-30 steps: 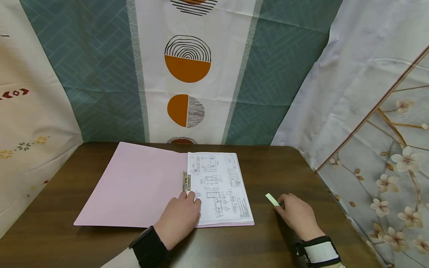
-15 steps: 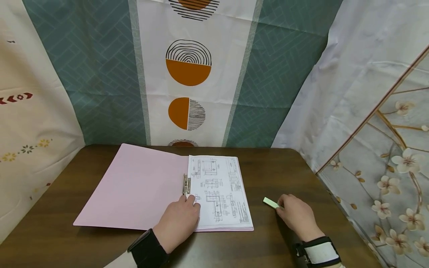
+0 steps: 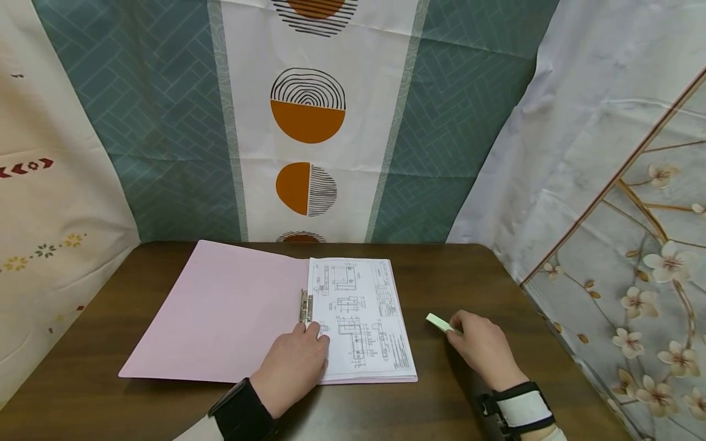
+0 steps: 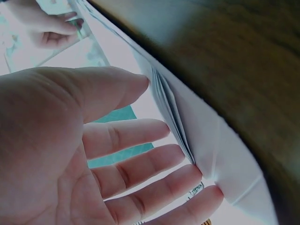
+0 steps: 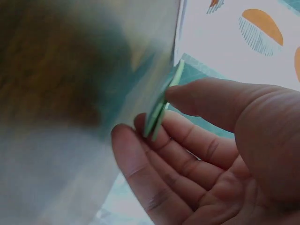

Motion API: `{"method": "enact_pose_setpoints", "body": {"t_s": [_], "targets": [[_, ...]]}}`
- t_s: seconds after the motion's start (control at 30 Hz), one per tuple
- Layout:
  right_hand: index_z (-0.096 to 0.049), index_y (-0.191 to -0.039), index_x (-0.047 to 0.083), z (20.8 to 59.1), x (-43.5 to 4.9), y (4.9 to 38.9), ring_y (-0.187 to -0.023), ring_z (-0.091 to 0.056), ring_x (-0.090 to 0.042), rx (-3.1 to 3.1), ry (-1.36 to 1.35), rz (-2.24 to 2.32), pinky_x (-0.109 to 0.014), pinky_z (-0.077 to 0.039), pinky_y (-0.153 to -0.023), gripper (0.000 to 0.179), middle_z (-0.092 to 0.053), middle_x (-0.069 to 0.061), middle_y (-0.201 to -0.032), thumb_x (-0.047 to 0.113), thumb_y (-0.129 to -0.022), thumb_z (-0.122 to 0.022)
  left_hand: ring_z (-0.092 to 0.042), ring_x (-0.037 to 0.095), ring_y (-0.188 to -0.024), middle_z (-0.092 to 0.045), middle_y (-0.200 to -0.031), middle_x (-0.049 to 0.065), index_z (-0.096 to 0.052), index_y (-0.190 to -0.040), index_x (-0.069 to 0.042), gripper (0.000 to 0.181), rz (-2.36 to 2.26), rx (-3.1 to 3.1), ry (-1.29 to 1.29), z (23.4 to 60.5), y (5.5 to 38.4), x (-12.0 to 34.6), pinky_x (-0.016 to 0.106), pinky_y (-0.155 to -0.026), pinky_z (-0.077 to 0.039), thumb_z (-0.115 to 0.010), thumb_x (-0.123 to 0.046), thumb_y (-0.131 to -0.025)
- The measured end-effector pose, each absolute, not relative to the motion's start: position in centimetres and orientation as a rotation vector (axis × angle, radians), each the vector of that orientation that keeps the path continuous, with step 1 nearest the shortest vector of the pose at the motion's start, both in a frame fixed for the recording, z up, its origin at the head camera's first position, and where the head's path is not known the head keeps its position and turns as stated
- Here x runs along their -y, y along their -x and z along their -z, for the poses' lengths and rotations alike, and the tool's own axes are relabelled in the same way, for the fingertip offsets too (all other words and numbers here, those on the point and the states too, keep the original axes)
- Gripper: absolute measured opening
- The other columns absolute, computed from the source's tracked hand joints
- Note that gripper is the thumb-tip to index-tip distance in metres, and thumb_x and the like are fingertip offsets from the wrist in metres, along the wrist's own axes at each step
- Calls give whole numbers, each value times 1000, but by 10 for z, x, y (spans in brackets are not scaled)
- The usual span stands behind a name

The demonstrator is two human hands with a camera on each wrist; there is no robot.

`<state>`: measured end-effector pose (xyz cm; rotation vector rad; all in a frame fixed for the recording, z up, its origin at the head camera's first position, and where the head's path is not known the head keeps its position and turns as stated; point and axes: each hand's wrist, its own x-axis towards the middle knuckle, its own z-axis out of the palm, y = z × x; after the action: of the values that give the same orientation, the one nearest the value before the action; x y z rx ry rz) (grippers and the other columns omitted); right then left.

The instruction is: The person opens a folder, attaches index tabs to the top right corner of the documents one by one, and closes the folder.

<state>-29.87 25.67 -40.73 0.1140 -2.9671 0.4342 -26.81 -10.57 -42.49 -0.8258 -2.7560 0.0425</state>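
An open pink folder (image 3: 226, 312) lies on the table, with white sheets of technical drawings (image 3: 358, 288) on its right side. A metal clip (image 3: 305, 305) sits along the fold. My left hand (image 3: 295, 364) rests with its fingertips at the lower left of the sheets, near the clip; its fingers (image 4: 140, 164) are extended and lightly bent in the left wrist view. To the right of the folder, my right hand (image 3: 486, 348) pinches a narrow light green sticky note pad (image 3: 438, 321) by one end. In the right wrist view the pad (image 5: 157, 117) shows edge-on between thumb and fingers.
The brown wooden table (image 3: 364, 416) extends around the folder. Patterned cloths hang behind it: a green and white curtain (image 3: 309, 37) at the back, a cream cloth (image 3: 60, 202) on the left and a floral cloth (image 3: 607, 245) on the right.
My right hand has shifted slightly left toward the folder with the sticky note pad, which has turned to lie flatter. My left hand stays on the sheets. The head view has tilted slightly.
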Motion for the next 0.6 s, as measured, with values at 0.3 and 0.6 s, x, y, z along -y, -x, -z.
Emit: {"method": "enact_pose_setpoints", "body": {"t_s": [0.3, 0.6], "targets": [[-76, -104, 5, 396, -236, 308, -64, -51, -16, 2891, -230, -515, -37, -44, -59, 11, -69, -1, -85, 10, -96, -81, -54, 21, -72, -66, -90, 10, -80, -102, -4, 30, 97, 2801, 823, 422, 278, 110, 34, -56, -49, -92, -28, -88], [-77, -104, 12, 377, -195, 322, -75, -59, -14, 2901, -364, -655, -37, -50, -68, 11, -72, 2, -92, 11, -96, -85, -57, 17, -77, -65, -104, 11, -78, -125, -8, 46, 281, 2812, 731, 407, 292, 109, 31, -62, -51, -97, -25, -86]]}}
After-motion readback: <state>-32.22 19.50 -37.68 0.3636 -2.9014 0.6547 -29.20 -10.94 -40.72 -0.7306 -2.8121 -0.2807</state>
